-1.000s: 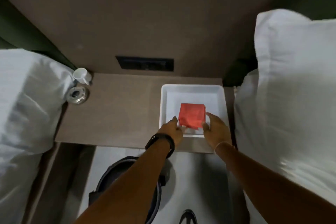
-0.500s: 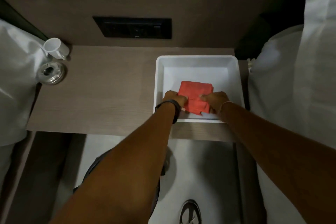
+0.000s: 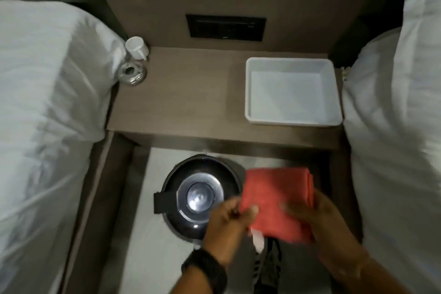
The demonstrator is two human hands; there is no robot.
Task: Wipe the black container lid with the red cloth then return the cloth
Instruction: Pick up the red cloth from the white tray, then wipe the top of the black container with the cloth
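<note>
Cloth first: the folded red cloth point(image 3: 276, 200) is no longer lying in the shallow white plastic tray point(image 3: 293, 122). Half a second ago you had it down on the tray floor; now you hold it up in the air, low over the pale floor, just to the right of the round black container lid point(image 3: 201, 194) with the shiny clear middle. The tray sits bare at the right end of the brown wooden bedside shelf point(image 3: 181, 100). So the picking up is done, and I think the wiping comes next.

Your left hand point(image 3: 225, 227) pinches the cloth's left edge between thumb and fingers. Your right hand point(image 3: 317, 219) grips its right side, thumb on top. The picture is blurry there, so I can't see the fingers underneath.

The cloth is a folded square, nearly flat and tipped a little, so it has no clear long side. Its thick folded edge points to the right, towards the white bed cover point(image 3: 393, 150).

The lid lies flat, with its black handle tab point(image 3: 164, 201) pointing left. A small white cup point(image 3: 136, 47) and a round silver dish point(image 3: 131, 74) sit at the shelf's back left corner.
</note>
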